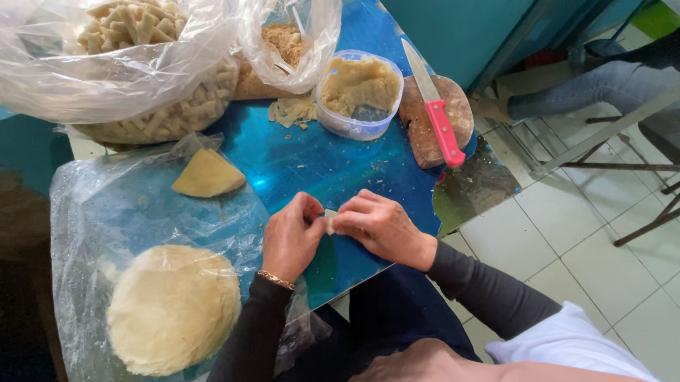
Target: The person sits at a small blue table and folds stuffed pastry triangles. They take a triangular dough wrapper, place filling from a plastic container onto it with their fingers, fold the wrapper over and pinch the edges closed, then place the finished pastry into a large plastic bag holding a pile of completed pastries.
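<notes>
Both hands meet over the blue counter [329, 167]: the left hand [290, 237] and right hand [381, 224] pinch a small dough piece [330, 219] between closed fingertips. Pressed too hard, the thin dough could tear. The knife [434, 103] lies well apart.

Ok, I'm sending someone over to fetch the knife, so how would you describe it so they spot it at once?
Start at the shiny blue table top and go to its far right corner, past the round clear plastic tub of beige filling. There a worn brown wooden chopping block lies, and the knife with the red plastic handle rests on it. It is the only red thing there and the only blade.
</notes>
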